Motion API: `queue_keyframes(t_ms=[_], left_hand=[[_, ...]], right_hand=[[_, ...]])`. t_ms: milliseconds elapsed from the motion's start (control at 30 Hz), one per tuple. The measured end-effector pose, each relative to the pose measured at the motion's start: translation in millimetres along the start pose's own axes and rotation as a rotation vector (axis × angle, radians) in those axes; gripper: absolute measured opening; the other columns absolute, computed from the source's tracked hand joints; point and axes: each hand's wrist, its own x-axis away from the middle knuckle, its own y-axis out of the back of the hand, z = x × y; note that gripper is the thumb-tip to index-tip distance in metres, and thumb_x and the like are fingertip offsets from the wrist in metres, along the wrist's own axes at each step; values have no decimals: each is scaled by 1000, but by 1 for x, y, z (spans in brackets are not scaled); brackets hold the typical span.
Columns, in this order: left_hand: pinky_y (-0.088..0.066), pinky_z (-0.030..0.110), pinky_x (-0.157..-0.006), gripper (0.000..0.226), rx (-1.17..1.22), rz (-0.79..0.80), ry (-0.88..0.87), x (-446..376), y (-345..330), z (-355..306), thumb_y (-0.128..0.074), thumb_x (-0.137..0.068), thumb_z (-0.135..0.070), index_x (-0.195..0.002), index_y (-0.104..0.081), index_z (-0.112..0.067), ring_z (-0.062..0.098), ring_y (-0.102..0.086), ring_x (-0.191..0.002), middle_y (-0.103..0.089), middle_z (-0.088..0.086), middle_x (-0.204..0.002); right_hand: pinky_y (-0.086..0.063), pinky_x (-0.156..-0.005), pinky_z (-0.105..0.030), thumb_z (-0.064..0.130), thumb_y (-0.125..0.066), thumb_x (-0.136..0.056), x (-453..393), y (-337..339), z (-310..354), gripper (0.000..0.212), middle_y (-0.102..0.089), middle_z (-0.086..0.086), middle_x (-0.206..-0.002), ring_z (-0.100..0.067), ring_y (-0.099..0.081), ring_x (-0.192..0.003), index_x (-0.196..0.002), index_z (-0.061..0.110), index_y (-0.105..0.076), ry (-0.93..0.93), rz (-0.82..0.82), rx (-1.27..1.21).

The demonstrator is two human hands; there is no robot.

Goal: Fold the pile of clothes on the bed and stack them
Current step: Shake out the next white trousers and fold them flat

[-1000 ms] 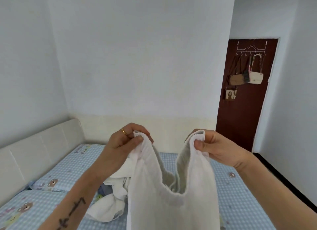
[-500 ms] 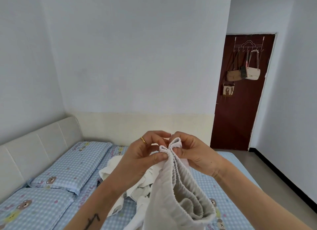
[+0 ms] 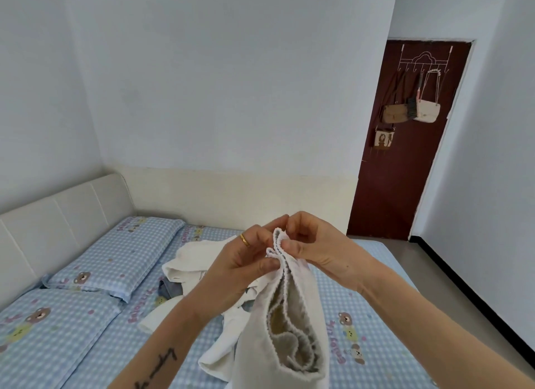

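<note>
A white garment (image 3: 289,325) hangs in front of me above the bed, doubled over so its two upper corners meet. My left hand (image 3: 246,261), with a gold ring, pinches those corners from the left. My right hand (image 3: 312,243) pinches the same corners from the right, fingertips touching the left hand's. Behind and below the hands lies a loose pile of clothes (image 3: 191,261), mostly white with a bit of grey-blue cloth. The hanging garment hides part of the pile.
The bed (image 3: 362,316) has a blue checked sheet with bear prints and two matching pillows (image 3: 121,255) by a cream headboard (image 3: 58,214) on the left. A dark red door (image 3: 399,185) with hanging bags stands at the back right. Bare floor runs along the right wall.
A second ago my hands held the two corners apart. They came together and now hold the corners joined. The view has tilted down, showing more of the bed.
</note>
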Motion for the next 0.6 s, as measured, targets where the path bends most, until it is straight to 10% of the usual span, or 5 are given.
queue_keyframes(t_ms=[200,367,600], left_hand=[[-52,29,-79,9,-41,-207,-30,3,-8,22,-59,-84,-7,-91,-55,-7,19,-64,-88,-66,8,-92],[-48,32,-76,7,-576,-377,-29,-1,-13,28,-50,-85,-32,-91,-50,-28,8,-59,-80,-63,-8,-84],[-48,31,-74,9,-690,-403,-86,5,-23,26,-45,-85,-39,-92,-44,-33,9,-59,-81,-61,-11,-86]], right_hand=[[-49,-72,-23,57,-62,-69,14,-4,12,45,-64,7,-72,-4,-58,-71,-78,13,-66,-129,-120,404],[-43,-70,-20,94,-36,-57,31,-13,29,68,-61,26,-90,7,-57,-83,-101,45,-53,-209,-53,890],[-39,-66,-34,48,-64,-79,37,-17,14,34,-55,12,-81,-16,-54,-84,-88,28,-38,-120,-121,1325]])
